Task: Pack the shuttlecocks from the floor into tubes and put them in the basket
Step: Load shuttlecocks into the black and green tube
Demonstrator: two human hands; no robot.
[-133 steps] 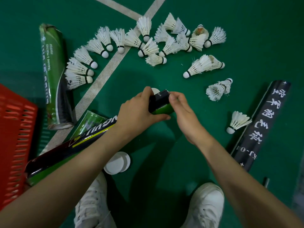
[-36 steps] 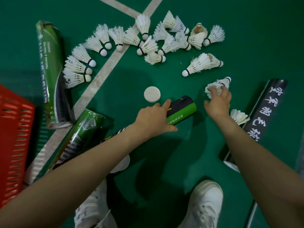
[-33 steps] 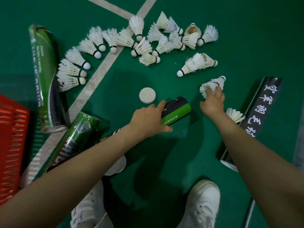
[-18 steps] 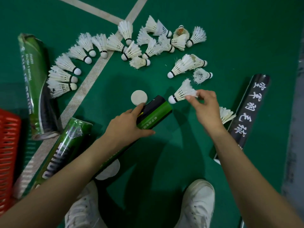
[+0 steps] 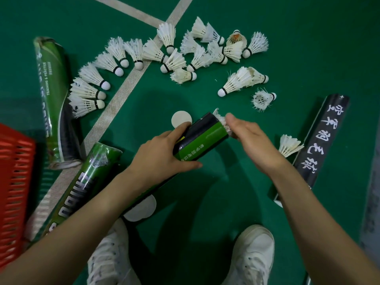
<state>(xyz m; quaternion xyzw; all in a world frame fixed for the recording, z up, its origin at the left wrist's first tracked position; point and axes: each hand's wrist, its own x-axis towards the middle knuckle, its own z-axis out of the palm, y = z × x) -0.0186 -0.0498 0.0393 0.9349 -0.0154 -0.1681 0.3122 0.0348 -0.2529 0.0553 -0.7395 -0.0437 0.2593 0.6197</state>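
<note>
Shuttlecock (image 5: 221, 119) sits in the open mouth of the black-and-green tube (image 5: 202, 136), with only its white feathers protruding. Left hand (image 5: 162, 155) is wrapped around the tube just below the mouth. Right hand (image 5: 253, 140) meets the feathers at the mouth and appears to pinch them, though its fingertips are hidden. Loose shuttlecocks (image 5: 236, 83) lie beyond the tube. A white cap (image 5: 181, 119) lies just behind the tube's mouth, and the red basket (image 5: 14, 182) stands well to its left.
</note>
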